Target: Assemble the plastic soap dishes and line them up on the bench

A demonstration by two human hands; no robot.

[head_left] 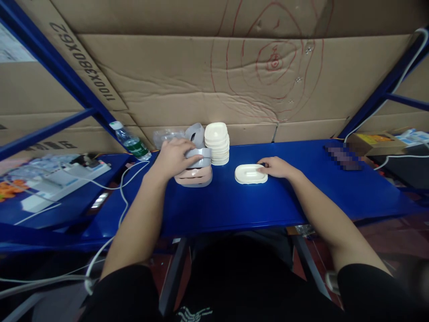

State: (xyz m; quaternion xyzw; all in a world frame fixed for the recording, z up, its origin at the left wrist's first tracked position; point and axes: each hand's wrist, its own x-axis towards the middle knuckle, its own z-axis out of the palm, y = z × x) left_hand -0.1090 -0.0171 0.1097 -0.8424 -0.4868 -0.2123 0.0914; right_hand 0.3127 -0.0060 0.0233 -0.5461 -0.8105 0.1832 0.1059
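Note:
My left hand [176, 157] is closed round the top grey oval plastic piece [200, 156], thumb along its near side. That piece sits over a stack of pink and grey plastic pieces [193, 176] on the blue table. My right hand [279, 167] grips the right end of a shallow cream oval dish [250, 173], which lies on the table with its long side across my view. Between the hands and farther back stands a tall pile of cream dishes [216, 141]. Another grey piece [195, 134] leans behind the left stack.
A water bottle [131, 142] leans at the back left beside clear plastic wrapping [167, 135]. White cables [123, 197] run over the left of the blue table [221, 210]. A blurred-out flat object [342, 157] lies right, near a cardboard box [377, 142]. A cardboard wall [174, 76] closes the back.

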